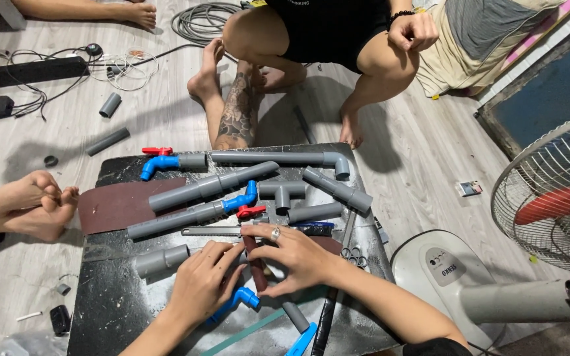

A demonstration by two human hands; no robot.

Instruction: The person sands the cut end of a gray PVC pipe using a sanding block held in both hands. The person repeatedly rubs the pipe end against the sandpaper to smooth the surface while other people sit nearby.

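My left hand (200,282) lies curled over a grey pipe (161,260) on a black board (100,296); a blue elbow fitting (240,298) sticks out beneath the palm. My right hand (296,258), with a ring on one finger, pinches a narrow dark-red sandpaper strip (256,269) that stands between both hands, and the left fingertips touch it too. Whether the strip wraps the pipe is hidden by the fingers.
On the board lie a large sandpaper sheet (123,201), long grey pipes (212,186), a tee (282,192), blue valves with red handles (159,161), and a saw blade (211,231). A person squats beyond (311,33). Another person's feet (37,204) are left; a fan (552,198) right.
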